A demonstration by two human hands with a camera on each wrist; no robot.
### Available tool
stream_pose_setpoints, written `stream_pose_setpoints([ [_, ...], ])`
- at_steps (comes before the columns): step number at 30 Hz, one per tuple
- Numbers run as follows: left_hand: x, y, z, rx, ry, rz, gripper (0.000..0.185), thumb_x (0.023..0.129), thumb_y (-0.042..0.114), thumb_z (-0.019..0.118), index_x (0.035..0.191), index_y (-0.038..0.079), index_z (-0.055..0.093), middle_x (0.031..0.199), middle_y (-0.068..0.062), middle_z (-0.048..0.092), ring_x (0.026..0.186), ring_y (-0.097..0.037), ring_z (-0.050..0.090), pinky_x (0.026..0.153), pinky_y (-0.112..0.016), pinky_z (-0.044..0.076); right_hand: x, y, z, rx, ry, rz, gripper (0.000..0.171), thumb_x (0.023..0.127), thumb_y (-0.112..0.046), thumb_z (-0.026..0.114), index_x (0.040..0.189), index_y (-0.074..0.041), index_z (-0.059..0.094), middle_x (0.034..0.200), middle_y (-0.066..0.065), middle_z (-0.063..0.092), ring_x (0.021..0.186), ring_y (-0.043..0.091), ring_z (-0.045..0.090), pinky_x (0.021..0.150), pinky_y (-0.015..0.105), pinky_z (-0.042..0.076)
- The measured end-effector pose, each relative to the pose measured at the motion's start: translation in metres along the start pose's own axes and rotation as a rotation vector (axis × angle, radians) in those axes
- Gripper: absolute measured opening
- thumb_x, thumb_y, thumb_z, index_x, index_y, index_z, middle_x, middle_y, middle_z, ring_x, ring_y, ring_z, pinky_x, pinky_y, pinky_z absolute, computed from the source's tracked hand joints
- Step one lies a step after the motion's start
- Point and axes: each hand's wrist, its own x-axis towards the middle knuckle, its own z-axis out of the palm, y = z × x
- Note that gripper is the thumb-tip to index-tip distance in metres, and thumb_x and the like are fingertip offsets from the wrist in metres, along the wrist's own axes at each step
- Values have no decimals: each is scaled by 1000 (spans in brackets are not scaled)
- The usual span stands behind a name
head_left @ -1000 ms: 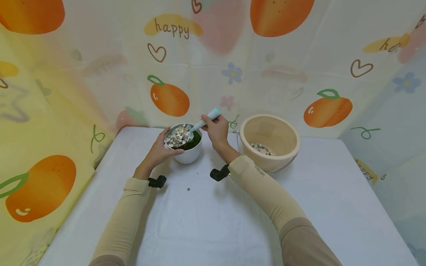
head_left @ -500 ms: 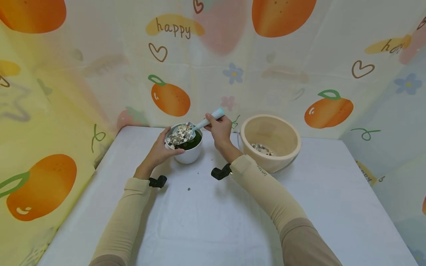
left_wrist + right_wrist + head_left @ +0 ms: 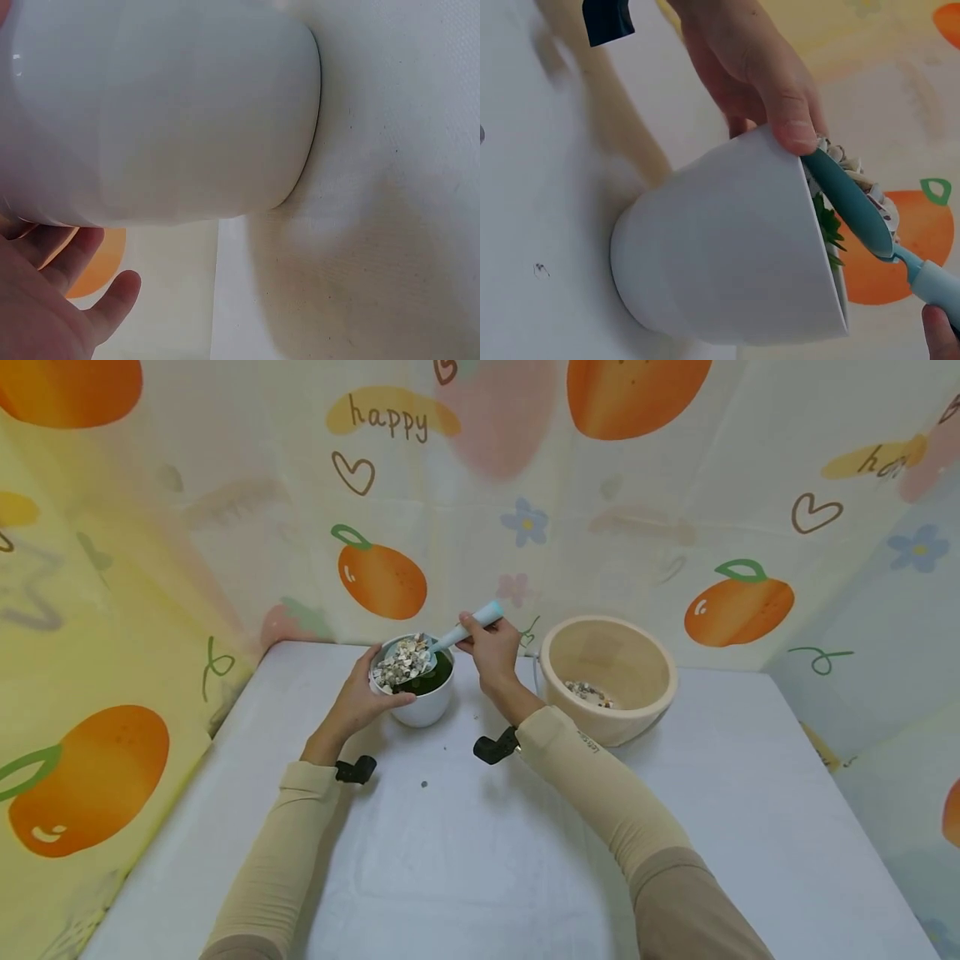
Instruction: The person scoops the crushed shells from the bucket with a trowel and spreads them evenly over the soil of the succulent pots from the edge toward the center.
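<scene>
A small white pot (image 3: 423, 706) (image 3: 172, 112) (image 3: 727, 255) with a green plant stands on the white table (image 3: 465, 852). My left hand (image 3: 358, 697) (image 3: 754, 67) grips its left side, the thumb on the rim. My right hand (image 3: 489, 647) holds the handle of a light blue scoop (image 3: 453, 637) (image 3: 855, 206), tilted over the pot. The scoop's bowl carries a heap of pale pebbles (image 3: 403, 662). In the left wrist view the pot's wall fills the frame with my fingers (image 3: 82, 292) below it.
A large beige bowl (image 3: 607, 681) with a few pebbles at its bottom sits to the right of the pot. A few small crumbs (image 3: 424, 784) lie on the table. Patterned fabric walls close off the back and both sides.
The scoop with pebbles has shifted slightly back over the pot. Both hands keep their grips.
</scene>
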Motion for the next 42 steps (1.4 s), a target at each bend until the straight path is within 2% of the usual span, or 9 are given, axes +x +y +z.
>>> stream_pose_setpoints([
  [8, 0, 1, 2, -14, 18, 0, 114, 74, 41, 83, 157, 10, 12, 160, -16, 21, 147, -35, 22, 118, -58, 21, -2, 4, 6, -61, -19, -43, 26, 91, -14, 69, 109, 5, 61, 108, 21, 69, 82, 17, 70, 78, 33, 60],
  [16, -6, 6, 4, 57, 76, -3, 116, 70, 48, 84, 155, 8, 16, 155, -20, 28, 142, -37, 29, 114, -59, 27, -6, 3, 10, -125, -45, -102, 26, 91, -15, 68, 107, 5, 61, 108, 23, 69, 95, 32, 72, 79, 34, 59],
  [19, -6, 5, -1, 63, 51, 13, 113, 71, 44, 85, 155, 7, 19, 154, -20, 30, 140, -37, 29, 113, -60, 28, -6, 4, 10, -119, -46, -96, 26, 91, -14, 69, 106, 5, 61, 107, 23, 69, 95, 33, 71, 82, 39, 59],
  [23, -3, 3, -11, 38, -23, 27, 110, 73, 35, 85, 156, 8, 17, 156, -19, 27, 142, -38, 25, 115, -61, 23, -5, 6, 11, -107, -52, -93, 25, 91, -14, 69, 106, 5, 61, 107, 24, 69, 96, 31, 71, 86, 46, 57],
  [26, 0, 1, -14, -3, -88, 9, 113, 75, 33, 83, 157, 10, 9, 161, -19, 17, 147, -38, 18, 117, -61, 19, -6, 7, 12, -116, -46, -100, 25, 91, -15, 69, 105, 4, 61, 105, 22, 70, 95, 29, 72, 84, 43, 58],
  [29, 2, 0, -13, -34, -105, -23, 116, 76, 32, 83, 158, 13, 3, 163, -17, 10, 149, -37, 14, 119, -60, 16, -8, 7, 13, -132, -38, -108, 24, 90, -16, 70, 102, 3, 62, 100, 20, 70, 92, 26, 72, 82, 40, 59],
  [32, 0, 0, -8, -46, -74, -13, 116, 75, 33, 84, 158, 12, 6, 163, -16, 13, 149, -35, 16, 119, -58, 17, -10, 6, 14, -151, -27, -121, 23, 89, -17, 71, 99, 2, 61, 95, 18, 70, 84, 23, 72, 81, 42, 59],
  [38, -4, 8, 4, -14, 40, 63, 111, 72, 37, 86, 154, 4, 19, 154, -19, 32, 142, -35, 30, 116, -57, 25, -12, 7, 16, -195, -29, -177, 23, 89, -19, 72, 97, 0, 61, 86, 14, 67, 70, 14, 66, 80, 45, 59],
  [42, -8, 9, 4, 51, 66, 28, 115, 72, 42, 84, 154, 2, 15, 154, -22, 29, 143, -38, 27, 115, -59, 25, -12, 8, 16, -182, -53, -188, 24, 89, -18, 72, 98, 0, 60, 87, 14, 66, 74, 15, 67, 83, 48, 57],
])
